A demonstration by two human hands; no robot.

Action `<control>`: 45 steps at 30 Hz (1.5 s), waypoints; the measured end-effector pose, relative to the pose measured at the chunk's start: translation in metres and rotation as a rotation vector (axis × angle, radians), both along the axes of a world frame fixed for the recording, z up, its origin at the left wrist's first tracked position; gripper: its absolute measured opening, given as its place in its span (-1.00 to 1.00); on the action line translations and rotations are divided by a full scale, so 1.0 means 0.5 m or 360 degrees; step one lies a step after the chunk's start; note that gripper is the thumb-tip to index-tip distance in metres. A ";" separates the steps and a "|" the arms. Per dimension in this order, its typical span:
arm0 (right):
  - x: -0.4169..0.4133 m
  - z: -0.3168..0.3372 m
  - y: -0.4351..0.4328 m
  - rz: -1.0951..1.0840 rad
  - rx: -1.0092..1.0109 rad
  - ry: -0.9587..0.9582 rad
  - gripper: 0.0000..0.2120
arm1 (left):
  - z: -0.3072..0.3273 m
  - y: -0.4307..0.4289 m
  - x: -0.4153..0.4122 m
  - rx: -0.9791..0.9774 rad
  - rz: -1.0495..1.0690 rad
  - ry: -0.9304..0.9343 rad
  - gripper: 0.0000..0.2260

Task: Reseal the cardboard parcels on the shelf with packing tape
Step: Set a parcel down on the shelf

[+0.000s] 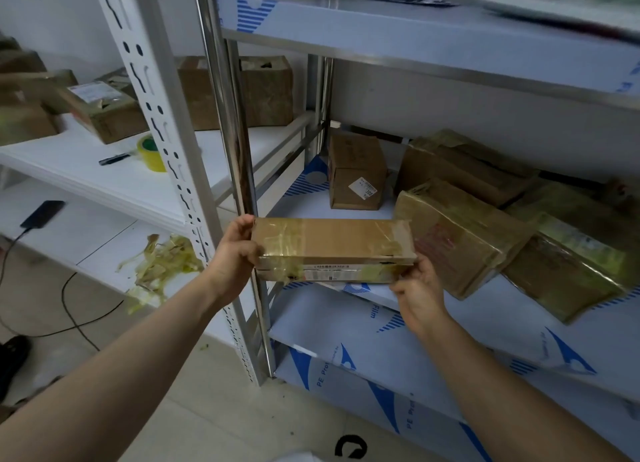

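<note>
Your left hand (pixel 235 250) grips the left end of the box (pixel 332 243), fingers curled round its edge. Your right hand (pixel 417 288) appears to pinch the lower right corner, though the fingers beneath are hidden. The box is held level in the air, at the front of the steel shelf (pixel 491 309), with yellowed tape across both ends.

The steel post (pixel 239 156) rises just behind your left hand, and the white post (pixel 162 125) stands beside it. On the steel shelf behind the box are a small carton (pixel 356 174) and, to its right, taped parcels (pixel 460 236) leaning on one another. On the white shelf (pixel 86 177) at left lie a tape roll (pixel 151 153) and a pen (pixel 114 158). One level lower are tape scraps (pixel 159 264) and a phone (pixel 42 214).
</note>
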State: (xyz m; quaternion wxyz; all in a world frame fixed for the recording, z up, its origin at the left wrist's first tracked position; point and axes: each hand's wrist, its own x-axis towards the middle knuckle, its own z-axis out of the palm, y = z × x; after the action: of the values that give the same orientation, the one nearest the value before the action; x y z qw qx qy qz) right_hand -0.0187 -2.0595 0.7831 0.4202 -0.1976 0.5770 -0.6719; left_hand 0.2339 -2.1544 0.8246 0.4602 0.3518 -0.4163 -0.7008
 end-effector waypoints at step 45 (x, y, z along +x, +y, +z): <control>-0.018 0.051 -0.019 0.0503 0.0382 0.1766 -0.46 | -0.052 -0.014 -0.167 -0.1957 -0.0890 -0.2318 0.08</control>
State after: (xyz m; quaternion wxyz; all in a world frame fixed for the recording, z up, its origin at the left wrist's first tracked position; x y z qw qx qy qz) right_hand -0.0279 -2.0689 0.8085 0.1699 -0.5544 0.7461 -0.3273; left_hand 0.1505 -2.1613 0.7986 0.0128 0.2859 -0.9564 -0.0591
